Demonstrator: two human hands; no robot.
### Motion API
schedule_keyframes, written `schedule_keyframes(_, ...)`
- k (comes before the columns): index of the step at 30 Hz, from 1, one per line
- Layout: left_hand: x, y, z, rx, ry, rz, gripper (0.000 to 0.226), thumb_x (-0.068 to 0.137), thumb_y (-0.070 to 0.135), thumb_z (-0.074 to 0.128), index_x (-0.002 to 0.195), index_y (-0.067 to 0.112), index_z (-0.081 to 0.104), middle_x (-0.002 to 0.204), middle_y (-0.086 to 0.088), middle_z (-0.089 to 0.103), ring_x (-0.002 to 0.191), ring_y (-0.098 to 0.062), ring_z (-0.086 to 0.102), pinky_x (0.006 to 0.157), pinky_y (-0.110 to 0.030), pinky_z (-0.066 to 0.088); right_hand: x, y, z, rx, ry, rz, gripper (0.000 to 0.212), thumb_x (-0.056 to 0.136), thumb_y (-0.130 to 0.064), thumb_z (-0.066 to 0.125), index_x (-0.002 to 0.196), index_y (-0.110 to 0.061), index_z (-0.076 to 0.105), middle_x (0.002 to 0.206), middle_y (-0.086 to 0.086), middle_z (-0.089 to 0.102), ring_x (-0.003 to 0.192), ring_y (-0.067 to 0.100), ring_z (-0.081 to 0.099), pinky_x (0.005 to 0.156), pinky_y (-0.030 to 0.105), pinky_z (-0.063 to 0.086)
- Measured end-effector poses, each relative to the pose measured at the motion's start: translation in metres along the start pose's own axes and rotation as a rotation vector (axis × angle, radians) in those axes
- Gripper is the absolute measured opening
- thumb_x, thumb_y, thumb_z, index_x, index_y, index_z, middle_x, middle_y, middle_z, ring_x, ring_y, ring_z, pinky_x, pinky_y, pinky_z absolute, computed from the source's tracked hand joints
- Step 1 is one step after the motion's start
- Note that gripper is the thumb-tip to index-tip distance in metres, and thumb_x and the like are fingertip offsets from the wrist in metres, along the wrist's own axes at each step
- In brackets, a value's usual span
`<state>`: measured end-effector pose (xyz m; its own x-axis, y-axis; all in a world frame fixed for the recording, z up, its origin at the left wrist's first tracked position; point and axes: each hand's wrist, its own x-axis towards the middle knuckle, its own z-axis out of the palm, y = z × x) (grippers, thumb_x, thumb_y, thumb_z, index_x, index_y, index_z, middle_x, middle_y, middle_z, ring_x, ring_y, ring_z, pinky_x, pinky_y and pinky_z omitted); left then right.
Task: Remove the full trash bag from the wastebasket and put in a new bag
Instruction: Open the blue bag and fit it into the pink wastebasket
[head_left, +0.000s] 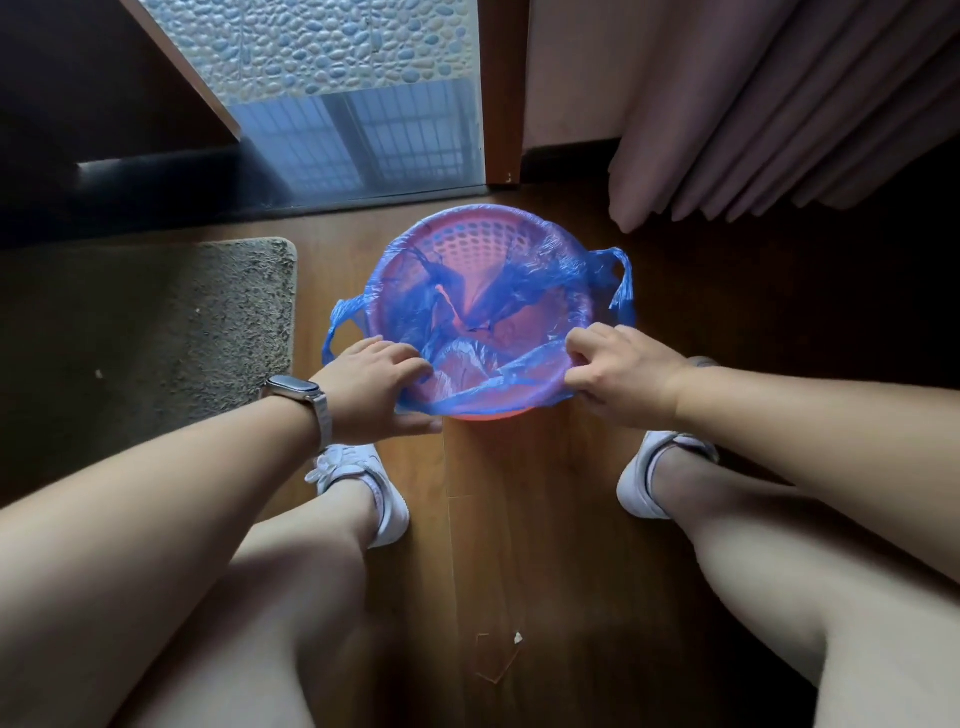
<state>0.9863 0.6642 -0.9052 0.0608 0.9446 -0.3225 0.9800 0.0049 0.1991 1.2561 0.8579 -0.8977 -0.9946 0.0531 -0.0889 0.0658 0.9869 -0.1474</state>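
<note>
Item: wastebasket (467, 244), round, pink, perforated wall, standing upright on a wood floor (519, 519) with its mouth facing up, between and ahead of the person's two white shoes (363, 483). Liner: bag (519, 291), thin translucent blue film, crumpled and slack inside. It is drawn over the rim along the far and side arcs, while the near edge is lifted into a taut band just above the near rim. Two loop handles (621, 280) hang outside, one at the left side and one at the right, so the bag's long axis runs left to right. Left hand (374, 384), watch (296, 392) at the wrist, has its fingers curled over the near-left edge with the thumb beneath, pinching the film. Right hand (618, 374) is clenched on the near-right edge, also gripping film. Surroundings: grey rug (156, 338) near on the left; pink curtain (779, 104) hanging near the far-right rim; glass panel (363, 130) behind; bare floor in front, bearing a small pale scrap (518, 638).
</note>
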Motion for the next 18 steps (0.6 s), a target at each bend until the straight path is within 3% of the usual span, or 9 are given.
schedule_keyframes(5, 0.000, -0.004, 0.001, -0.005, -0.013, 0.010, 0.090, 0.077, 0.088, 0.021, 0.113, 0.018, 0.065, 0.114, -0.001, 0.064, 0.105, -0.026, 0.059, 0.099, -0.038, 0.042, -0.007, 0.006, 0.001, -0.136, -0.157, -0.085, 0.018, 0.053, -0.007, 0.077, 0.058, -0.017, 0.063, 0.078, 0.011, 0.053, 0.065, 0.030, 0.053, 0.046, 0.036, 0.044)
schedule_keyframes(9, 0.003, 0.001, 0.003, 0.066, 0.006, 0.038, 0.080, 0.081, 0.083, 0.024, 0.106, 0.019, 0.064, 0.109, -0.001, 0.064, 0.101, -0.028, 0.060, 0.102, -0.047, 0.040, -0.003, 0.005, 0.000, -0.168, -0.158, -0.101, 0.015, 0.055, -0.009, 0.077, 0.056, -0.015, 0.064, 0.077, 0.011, 0.054, 0.064, 0.030, 0.052, 0.047, 0.035, 0.040)
schedule_keyframes(13, 0.007, 0.014, -0.001, 0.204, 0.142, 0.216, 0.047, 0.080, 0.057, 0.047, 0.099, 0.017, 0.061, 0.095, -0.004, 0.062, 0.082, -0.029, 0.061, 0.078, -0.040, 0.047, -0.005, -0.002, 0.007, -0.043, -0.013, -0.047, 0.010, 0.073, -0.024, 0.061, 0.073, -0.013, 0.060, 0.084, 0.012, 0.055, 0.068, 0.030, 0.052, 0.053, 0.036, 0.040)
schedule_keyframes(18, 0.005, 0.021, 0.003, 0.154, 0.138, 0.315, 0.017, 0.084, 0.026, 0.045, 0.081, 0.013, 0.056, 0.074, -0.005, 0.058, 0.060, -0.030, 0.058, 0.052, -0.035, 0.046, 0.008, -0.008, 0.008, -0.006, 0.085, -0.010, 0.015, 0.080, -0.026, 0.054, 0.080, -0.012, 0.059, 0.086, 0.012, 0.057, 0.066, 0.031, 0.053, 0.053, 0.035, 0.037)
